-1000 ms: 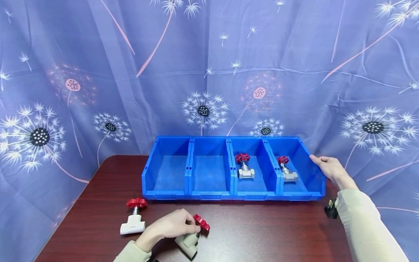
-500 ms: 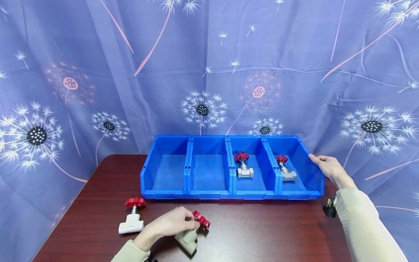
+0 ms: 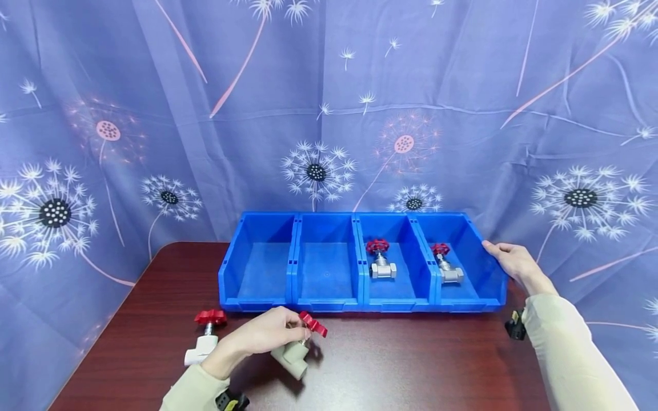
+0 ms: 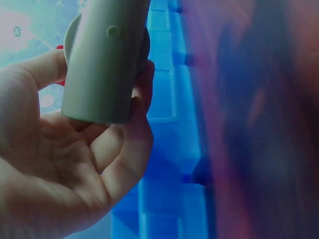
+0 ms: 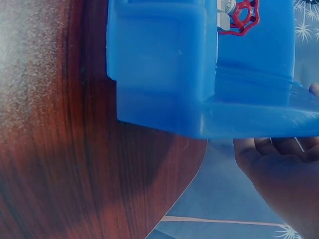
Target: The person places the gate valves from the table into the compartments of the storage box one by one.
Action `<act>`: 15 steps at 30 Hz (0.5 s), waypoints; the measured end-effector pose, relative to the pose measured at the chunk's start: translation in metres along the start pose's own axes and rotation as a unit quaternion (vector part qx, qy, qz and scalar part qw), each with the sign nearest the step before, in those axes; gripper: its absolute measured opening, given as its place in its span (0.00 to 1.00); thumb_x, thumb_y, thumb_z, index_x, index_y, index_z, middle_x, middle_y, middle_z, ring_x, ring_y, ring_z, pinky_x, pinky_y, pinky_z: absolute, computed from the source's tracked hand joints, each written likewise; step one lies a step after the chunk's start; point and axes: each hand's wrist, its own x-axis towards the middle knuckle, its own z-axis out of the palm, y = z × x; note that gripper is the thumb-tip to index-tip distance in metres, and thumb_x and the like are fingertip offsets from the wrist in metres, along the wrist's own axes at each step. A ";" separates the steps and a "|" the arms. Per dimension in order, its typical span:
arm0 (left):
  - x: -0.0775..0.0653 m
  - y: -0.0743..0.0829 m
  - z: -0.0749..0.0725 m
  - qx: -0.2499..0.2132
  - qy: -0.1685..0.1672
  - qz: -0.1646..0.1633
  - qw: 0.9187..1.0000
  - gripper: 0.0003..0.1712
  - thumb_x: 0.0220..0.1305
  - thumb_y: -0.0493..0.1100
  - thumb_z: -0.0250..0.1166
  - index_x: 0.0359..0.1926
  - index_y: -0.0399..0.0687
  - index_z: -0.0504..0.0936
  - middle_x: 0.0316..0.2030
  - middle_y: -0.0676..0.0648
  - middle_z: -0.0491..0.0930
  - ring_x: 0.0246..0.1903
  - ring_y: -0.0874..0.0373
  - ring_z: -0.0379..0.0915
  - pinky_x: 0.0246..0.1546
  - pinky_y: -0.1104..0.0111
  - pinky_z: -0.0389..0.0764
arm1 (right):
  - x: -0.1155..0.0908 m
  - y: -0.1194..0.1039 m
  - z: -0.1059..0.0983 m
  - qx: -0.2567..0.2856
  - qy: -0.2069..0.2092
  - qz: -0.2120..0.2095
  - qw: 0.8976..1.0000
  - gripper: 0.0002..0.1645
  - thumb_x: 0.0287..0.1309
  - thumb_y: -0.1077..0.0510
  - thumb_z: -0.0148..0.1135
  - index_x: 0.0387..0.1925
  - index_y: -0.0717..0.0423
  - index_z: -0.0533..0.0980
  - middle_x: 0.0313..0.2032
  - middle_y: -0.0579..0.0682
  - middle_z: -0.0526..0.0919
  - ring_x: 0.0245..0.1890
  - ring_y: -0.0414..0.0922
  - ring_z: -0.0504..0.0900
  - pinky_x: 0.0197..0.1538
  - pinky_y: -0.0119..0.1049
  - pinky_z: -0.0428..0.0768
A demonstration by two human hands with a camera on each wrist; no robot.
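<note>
My left hand (image 3: 259, 334) pinches a grey-beige plastic valve (image 3: 294, 358) at its stem, just below the red handwheel (image 3: 313, 324). The valve hangs tilted over the table in front of the blue bin (image 3: 329, 306), with its shadow beneath. In the left wrist view, the tee-shaped body (image 4: 102, 64) fills the space before the curled fingers. At the bin's right end, my right hand (image 3: 519, 265) grips the side wall, thumb at the rim. The right wrist view shows its fingers (image 5: 271, 147) against the outside of that wall.
A white valve (image 3: 192, 355) with a red handwheel stands at left, partly behind my left wrist. Inside the bin's two right compartments lie metal valves, one (image 3: 382, 269) in the third and another (image 3: 451, 275) in the rightmost. A patterned curtain (image 3: 257, 154) hangs behind the table (image 3: 411, 359).
My left hand has risen and moved slightly toward the bin, carrying the grey-beige valve, and now overlaps the white valve's edge. The right hand keeps its hold on the bin wall.
</note>
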 end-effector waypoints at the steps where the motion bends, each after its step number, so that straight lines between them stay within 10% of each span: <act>1: 0.001 0.001 -0.001 0.000 0.000 0.003 1.000 0.18 0.64 0.50 0.64 0.21 0.47 0.77 0.16 0.57 0.70 0.20 0.65 0.64 0.17 0.73 0.63 | 0.000 0.000 0.000 -0.001 -0.002 0.001 1.000 0.41 0.64 0.27 0.44 0.35 0.62 0.76 0.42 0.60 0.78 0.45 0.59 0.74 0.46 0.48 0.72; 15: 0.031 0.031 -0.028 -0.012 0.045 0.006 0.999 0.15 0.68 0.50 0.62 0.29 0.46 0.84 0.22 0.50 0.78 0.23 0.59 0.71 0.18 0.70 0.67 | 0.000 -0.001 0.000 0.007 0.001 0.004 1.000 0.42 0.65 0.27 0.45 0.41 0.65 0.77 0.40 0.59 0.80 0.42 0.57 0.76 0.44 0.45 0.74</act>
